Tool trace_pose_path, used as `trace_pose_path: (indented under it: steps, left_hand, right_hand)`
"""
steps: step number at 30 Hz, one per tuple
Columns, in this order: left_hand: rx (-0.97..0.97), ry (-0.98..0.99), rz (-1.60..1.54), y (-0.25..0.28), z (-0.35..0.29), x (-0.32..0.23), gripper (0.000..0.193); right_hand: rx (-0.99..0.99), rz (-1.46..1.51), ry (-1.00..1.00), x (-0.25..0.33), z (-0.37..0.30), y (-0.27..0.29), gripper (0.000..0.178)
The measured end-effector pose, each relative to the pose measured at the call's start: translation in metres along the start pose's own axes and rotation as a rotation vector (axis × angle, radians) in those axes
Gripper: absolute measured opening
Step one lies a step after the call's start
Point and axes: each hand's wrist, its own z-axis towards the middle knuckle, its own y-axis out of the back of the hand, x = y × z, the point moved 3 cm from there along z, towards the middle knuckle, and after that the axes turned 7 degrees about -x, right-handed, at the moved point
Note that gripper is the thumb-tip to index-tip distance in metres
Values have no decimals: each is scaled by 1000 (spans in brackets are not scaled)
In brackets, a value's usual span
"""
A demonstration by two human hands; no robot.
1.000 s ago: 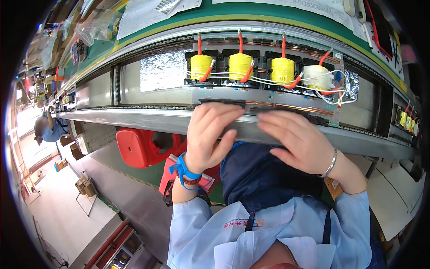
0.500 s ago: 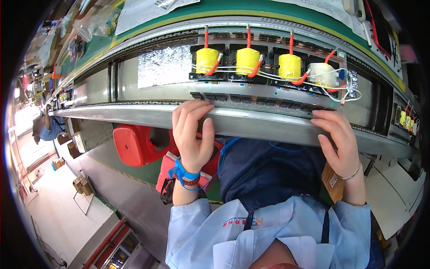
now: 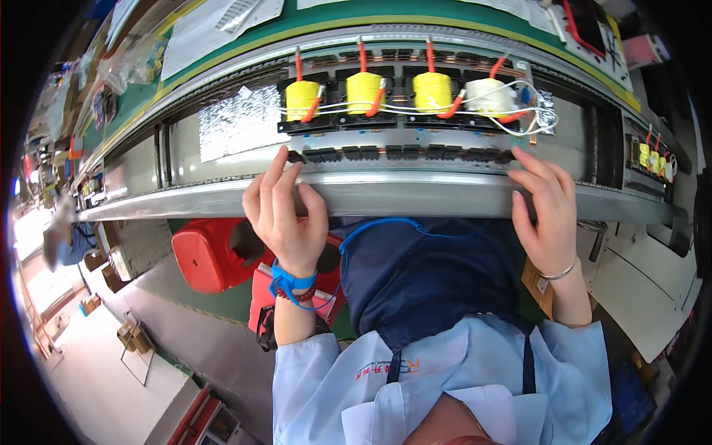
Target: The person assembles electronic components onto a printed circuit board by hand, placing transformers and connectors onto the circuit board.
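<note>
A circuit board (image 3: 348, 139) lies across the metal conveyor track. It carries three yellow-wrapped coils (image 3: 363, 93) and a white-wrapped coil (image 3: 488, 96), with red sleeved leads and thin white wires (image 3: 545, 119) looping at its right end. A row of black components (image 3: 400, 152) lines its near edge. My left hand (image 3: 285, 222) is open over the near rail, its fingertips at the board's near left corner. My right hand (image 3: 547, 211) is open too, fingers apart, with its fingertips at the near right corner. Whether the fingertips press on the board is unclear.
The near rail (image 3: 415, 194) runs between me and the board. Silvery foil (image 3: 241, 126) lies left of the board. Another coil board (image 3: 653, 157) sits farther right on the track. Paper sheets (image 3: 215, 37) rest on the green bench behind. A red stool (image 3: 200, 256) stands below left.
The whole view has shifted, so the board appears farther left. My left fingertips have slid outward to the board's left corner, and my right fingertips have moved up to its right end.
</note>
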Motion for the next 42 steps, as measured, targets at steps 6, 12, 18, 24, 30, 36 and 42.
trace_pose_path:
  steps: [6,12,18,24,30,36,42]
  left_hand:
    - [19,-67,-30,-3,2,-20,31]
    - [53,-83,-76,-10,-1,-27,35]
    - [76,-98,-108,-15,-4,-38,36]
    - [83,-129,-129,-19,-4,-43,38]
    - [90,-185,-176,-25,-3,-60,37]
    - [143,-177,-154,-24,4,-83,38]
    - [157,-254,-161,-24,5,-109,41]
  right_hand:
    - [6,-32,49,8,1,6,25]
    - [19,-61,49,8,-1,5,23]
    - [18,-66,83,6,0,2,20]
    - [32,-31,140,10,4,1,18]
    - [-43,7,123,-10,-5,20,18]
    - [-253,-60,-132,-85,-27,66,15]
    - [-212,-202,-306,-164,-56,90,13]
